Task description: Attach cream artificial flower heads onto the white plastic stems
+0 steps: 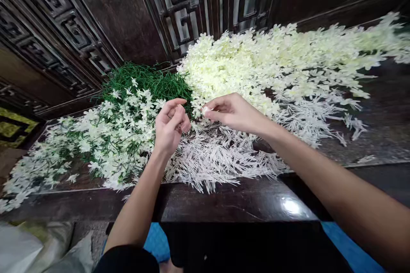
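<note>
My left hand is raised over the dark wooden table, fingers curled with thumb and forefinger close together; whatever they pinch is too small to make out. My right hand reaches in from the right, its fingertips pinched on a small white artificial flower at the edge of the big heap of cream-white blossoms. Under both hands lies a pile of white plastic sprigs. Left of my left hand lie finished stems with white flowers on green, and behind them a tangle of bare green stems.
Carved dark wooden panels rise right behind the table. The blossom heap stretches to the far right edge. A pale bag lies on the floor at lower left. Blue fabric shows below the table's front edge.
</note>
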Demonstrator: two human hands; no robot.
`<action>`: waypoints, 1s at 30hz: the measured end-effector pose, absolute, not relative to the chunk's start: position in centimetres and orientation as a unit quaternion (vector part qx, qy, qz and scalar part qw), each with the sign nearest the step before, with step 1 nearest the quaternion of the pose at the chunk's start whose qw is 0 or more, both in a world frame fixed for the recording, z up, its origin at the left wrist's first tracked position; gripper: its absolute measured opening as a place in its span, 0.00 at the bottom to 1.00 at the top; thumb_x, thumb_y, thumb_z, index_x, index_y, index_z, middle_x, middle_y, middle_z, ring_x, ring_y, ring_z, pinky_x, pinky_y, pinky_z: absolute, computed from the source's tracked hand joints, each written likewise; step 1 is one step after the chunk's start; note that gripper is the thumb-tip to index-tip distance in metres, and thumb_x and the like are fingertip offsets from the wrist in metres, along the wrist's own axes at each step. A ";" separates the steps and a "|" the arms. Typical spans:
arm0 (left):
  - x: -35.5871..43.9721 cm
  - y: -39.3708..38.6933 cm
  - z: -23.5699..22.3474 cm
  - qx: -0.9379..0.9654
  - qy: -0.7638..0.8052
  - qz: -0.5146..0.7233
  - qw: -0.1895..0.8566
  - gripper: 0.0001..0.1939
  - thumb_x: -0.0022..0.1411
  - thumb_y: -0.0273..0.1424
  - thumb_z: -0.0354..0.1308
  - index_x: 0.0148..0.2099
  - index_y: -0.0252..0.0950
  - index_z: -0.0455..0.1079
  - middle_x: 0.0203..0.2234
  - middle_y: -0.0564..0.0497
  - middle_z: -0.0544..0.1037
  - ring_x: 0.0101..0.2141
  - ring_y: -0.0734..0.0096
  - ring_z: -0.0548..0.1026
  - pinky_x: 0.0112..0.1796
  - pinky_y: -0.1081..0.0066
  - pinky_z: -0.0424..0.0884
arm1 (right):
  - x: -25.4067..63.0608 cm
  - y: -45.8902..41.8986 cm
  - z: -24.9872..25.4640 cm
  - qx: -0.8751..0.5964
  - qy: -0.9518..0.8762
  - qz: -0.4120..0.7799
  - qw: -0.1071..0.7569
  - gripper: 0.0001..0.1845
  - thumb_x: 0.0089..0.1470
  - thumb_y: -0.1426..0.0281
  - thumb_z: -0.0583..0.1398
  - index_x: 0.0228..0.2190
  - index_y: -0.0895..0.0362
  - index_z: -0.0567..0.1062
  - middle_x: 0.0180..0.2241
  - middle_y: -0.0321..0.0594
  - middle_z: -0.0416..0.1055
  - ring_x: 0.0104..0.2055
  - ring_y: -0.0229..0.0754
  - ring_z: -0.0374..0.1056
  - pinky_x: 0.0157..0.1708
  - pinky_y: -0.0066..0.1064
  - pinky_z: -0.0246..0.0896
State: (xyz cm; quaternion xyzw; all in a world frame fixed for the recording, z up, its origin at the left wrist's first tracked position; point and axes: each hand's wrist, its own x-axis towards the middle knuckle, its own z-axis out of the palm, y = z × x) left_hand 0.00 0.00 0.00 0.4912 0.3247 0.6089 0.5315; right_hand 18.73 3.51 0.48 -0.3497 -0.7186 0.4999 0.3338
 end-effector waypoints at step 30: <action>-0.3 0.1 -1.0 0.672 0.494 0.478 0.277 0.04 0.58 0.28 0.62 0.36 0.37 0.78 0.32 0.48 0.80 0.31 0.71 0.76 0.31 0.69 0.72 | 19.2 3.4 1.4 -0.318 -0.746 0.490 0.319 0.04 0.53 0.72 0.62 0.29 0.58 0.77 0.30 0.41 0.79 0.34 0.43 0.76 0.37 0.39 0.72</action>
